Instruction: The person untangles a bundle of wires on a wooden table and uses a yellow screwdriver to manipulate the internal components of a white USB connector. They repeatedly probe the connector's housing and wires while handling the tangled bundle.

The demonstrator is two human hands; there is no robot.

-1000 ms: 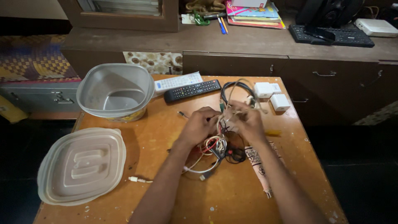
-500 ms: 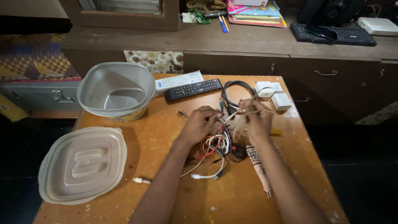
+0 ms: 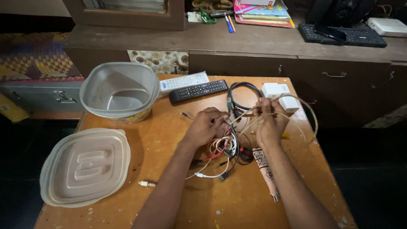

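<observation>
Tangled cables (image 3: 224, 146), two hands, two remotes

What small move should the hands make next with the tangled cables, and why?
Probably draw the right hand further from the left hand: its pale cable already loops free, yet one end still runs into the cable tangle that the left hand pins.

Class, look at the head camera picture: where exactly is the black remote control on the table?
The black remote lies at the far edge of the table, just in front of a white remote, between the grey tub and a coiled black cable.
</observation>
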